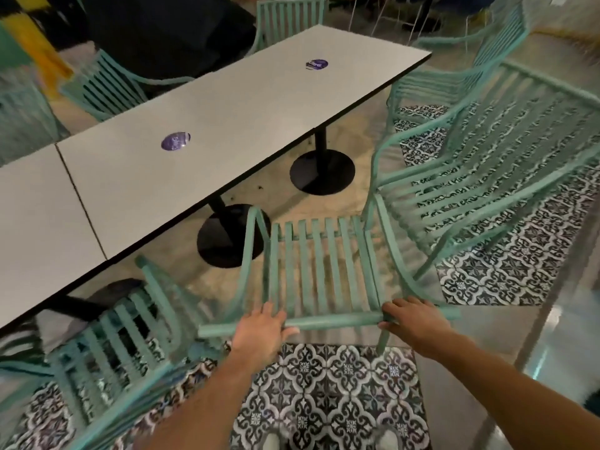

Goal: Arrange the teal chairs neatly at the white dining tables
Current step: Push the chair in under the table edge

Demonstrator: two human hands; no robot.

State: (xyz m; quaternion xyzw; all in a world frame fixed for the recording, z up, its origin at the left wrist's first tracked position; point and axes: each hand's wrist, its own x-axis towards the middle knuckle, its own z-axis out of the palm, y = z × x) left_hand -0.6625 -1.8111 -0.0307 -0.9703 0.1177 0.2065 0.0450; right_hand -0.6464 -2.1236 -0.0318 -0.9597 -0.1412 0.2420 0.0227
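both hands hold the top rail of one teal chair from behind; the left hand lies over the rail's left part with fingers curled across it and the thumb extended along the rail's near side; the right hand wraps the rail's right part, fingers folded over the far side; each grip closes around the rail, no gap visible between palm and bar; the held chair faces the white dining tables, its slatted seat just short of the near table edge, not under it; its front edge sits above the nearer black table base; a second black base stands further along; a second teal chair stands just beside the held one on the right, angled, its armrest close to the held chair's right armrest; a third teal chair stands on the left, its front partly under the table edge; further teal chairs sit at the far side and the far end of the tables; each of two table tops carries a round purple sticker; the floor under the chairs is patterned black-and-white tile, and plain concrete under the tables; shoe tips show at the bottom edge
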